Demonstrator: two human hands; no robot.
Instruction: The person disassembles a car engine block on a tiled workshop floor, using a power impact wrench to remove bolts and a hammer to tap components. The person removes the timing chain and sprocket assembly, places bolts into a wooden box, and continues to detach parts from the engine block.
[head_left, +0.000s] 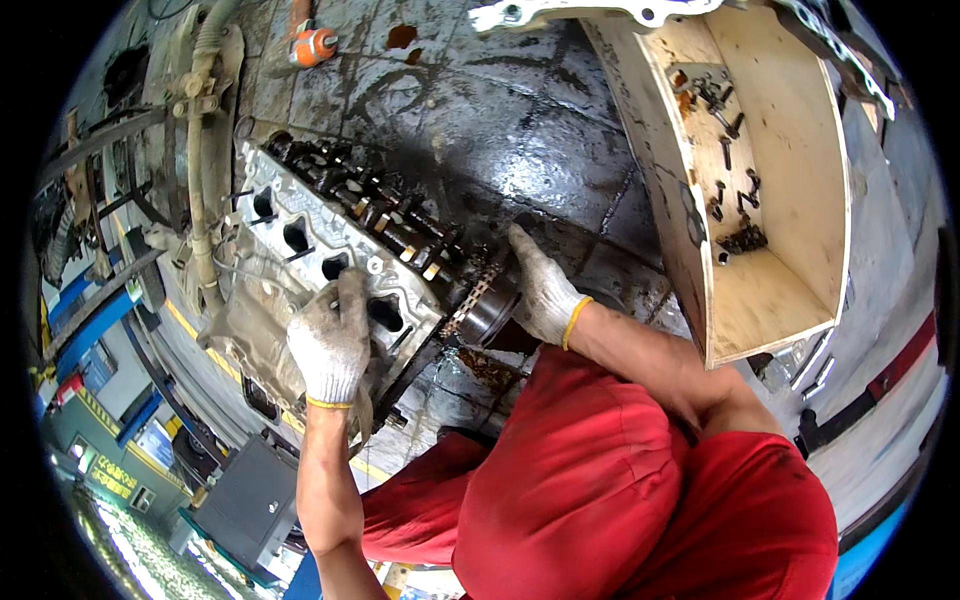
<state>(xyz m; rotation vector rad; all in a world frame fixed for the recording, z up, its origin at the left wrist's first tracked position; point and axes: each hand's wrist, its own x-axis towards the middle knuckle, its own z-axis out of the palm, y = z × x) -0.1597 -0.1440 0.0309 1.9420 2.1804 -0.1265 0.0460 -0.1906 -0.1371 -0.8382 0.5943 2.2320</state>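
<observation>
A grey metal cylinder head with a row of dark ports lies tilted on the wet floor, its oily camshafts showing along the far side. At its near right end are a timing chain and a round dark sprocket. My left hand, in a dirty white knit glove, grips the port side, with its fingertips at one of the ports. My right hand, gloved alike, holds the chain end. Its thumb points up and the other fingers are mostly hidden.
To the right stands an open wooden box with several dark bolts inside. A pale gasket-like metal part lies across its far end. An orange tool rests on the tiles at the far left. Beside the cylinder head is a dusty metal housing.
</observation>
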